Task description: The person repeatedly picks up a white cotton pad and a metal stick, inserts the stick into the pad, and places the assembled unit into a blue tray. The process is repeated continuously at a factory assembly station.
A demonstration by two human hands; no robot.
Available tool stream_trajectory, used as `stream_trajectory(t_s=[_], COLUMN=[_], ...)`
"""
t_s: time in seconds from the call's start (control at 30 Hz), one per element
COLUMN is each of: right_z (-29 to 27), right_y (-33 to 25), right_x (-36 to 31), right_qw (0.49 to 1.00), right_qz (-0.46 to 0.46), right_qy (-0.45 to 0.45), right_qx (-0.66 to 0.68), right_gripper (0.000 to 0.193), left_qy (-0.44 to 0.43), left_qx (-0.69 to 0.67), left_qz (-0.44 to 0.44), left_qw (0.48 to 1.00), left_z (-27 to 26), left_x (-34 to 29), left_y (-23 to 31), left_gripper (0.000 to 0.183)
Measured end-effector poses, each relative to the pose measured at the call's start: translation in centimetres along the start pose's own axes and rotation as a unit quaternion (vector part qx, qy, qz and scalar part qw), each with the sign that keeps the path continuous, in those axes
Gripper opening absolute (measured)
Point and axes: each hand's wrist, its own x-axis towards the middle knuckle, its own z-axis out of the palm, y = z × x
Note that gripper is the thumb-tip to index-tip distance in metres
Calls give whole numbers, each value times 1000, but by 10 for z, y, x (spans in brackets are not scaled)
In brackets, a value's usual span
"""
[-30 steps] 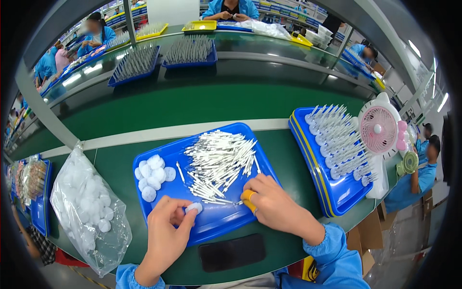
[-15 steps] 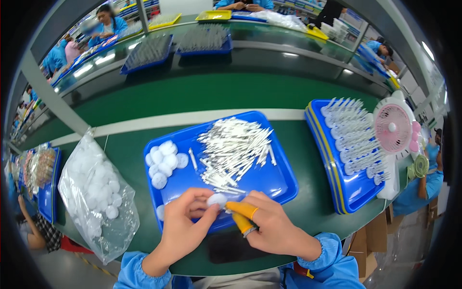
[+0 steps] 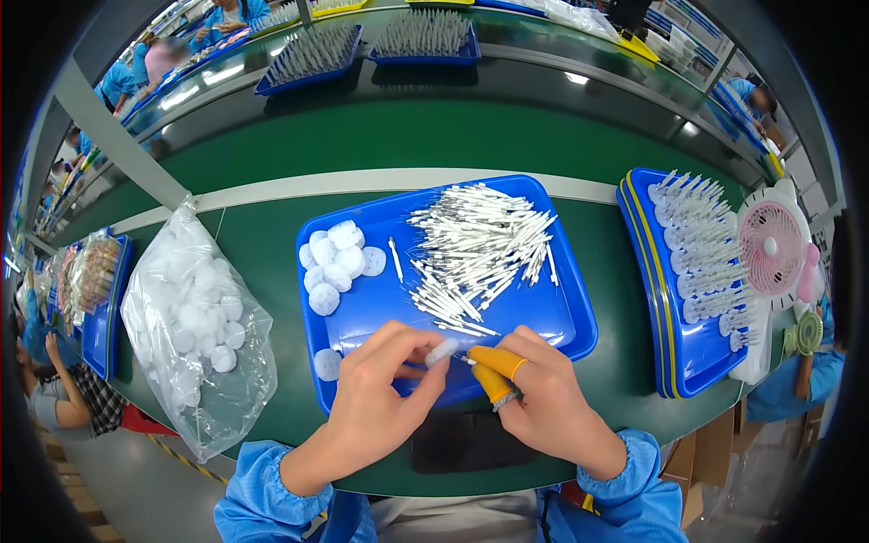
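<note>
Between the thumb and fingers of my left hand (image 3: 380, 394) is a white round pad (image 3: 442, 351), turned nearly edge-on. My right hand (image 3: 548, 394), with yellow finger covers on two fingers, pinches a thin stick (image 3: 465, 359) whose tip points at the pad; whether they touch is hard to tell. Both hands are over the near edge of a blue tray (image 3: 380, 317). A heap of white sticks with dark parts (image 3: 484, 253) fills its far right. Several white round pads (image 3: 339, 262) lie at its left, with a single stick (image 3: 396, 260) beside them and another pad (image 3: 328, 365) nearer me.
A clear bag of white pads (image 3: 195, 330) lies to the left. At right, stacked blue trays (image 3: 674, 353) carry rows of pads with upright sticks (image 3: 701, 249), beside a pink-and-white fan (image 3: 771, 249). A dark flat object (image 3: 471, 443) lies at the near table edge.
The whole view has shifted, so the table sits further right and higher. The pad in my left hand has turned from facing up to nearly edge-on, and the stick tip now shows beside it.
</note>
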Motion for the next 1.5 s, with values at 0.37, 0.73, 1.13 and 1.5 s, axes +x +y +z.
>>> stream_trajectory(t_s=[0.37, 0.73, 1.13, 1.5], right_z=[3, 7, 24, 20], right_y=[-4, -4, -10, 5], right_x=[2, 2, -4, 30], right_qw=[1000, 1000, 996, 994], right_qz=[0, 4, -6, 18], right_qy=[17, 5, 85, 18], right_qx=[24, -3, 3, -106], right_gripper=[38, 37, 34, 21], left_qy=[2, -19, -7, 95], left_qx=[-4, 11, 113, 165], left_qz=[-27, -15, 40, -16], left_qw=[1000, 1000, 993, 982], left_z=[1, 4, 9, -12], left_x=[0, -4, -13, 5], left_y=[0, -2, 7, -6], left_gripper=[18, 18, 21, 13])
